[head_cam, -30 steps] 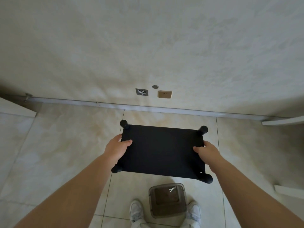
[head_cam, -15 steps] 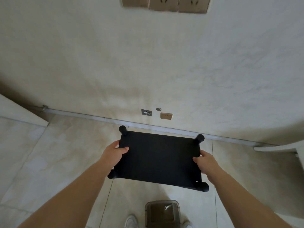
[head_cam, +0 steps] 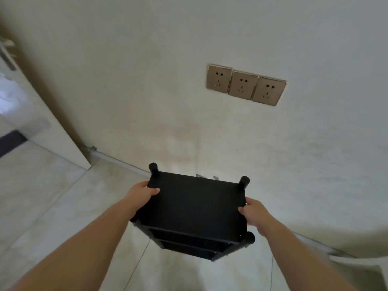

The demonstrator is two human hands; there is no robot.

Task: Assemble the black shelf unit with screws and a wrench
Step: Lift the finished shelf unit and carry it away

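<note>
Gripping matte black shelf unit (head_cam: 195, 208), both hands.

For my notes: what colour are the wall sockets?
The sockets are bronze-gold, seen in the head view.

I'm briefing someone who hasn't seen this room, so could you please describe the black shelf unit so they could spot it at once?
Start at the pale wall with its row of three bronze sockets. Below them, over the tiled floor, the black shelf unit is gripped at its sides by the left hand and the right hand. It is the only black thing here, with round posts at its corners and lower shelves showing beneath its flat top.
</note>
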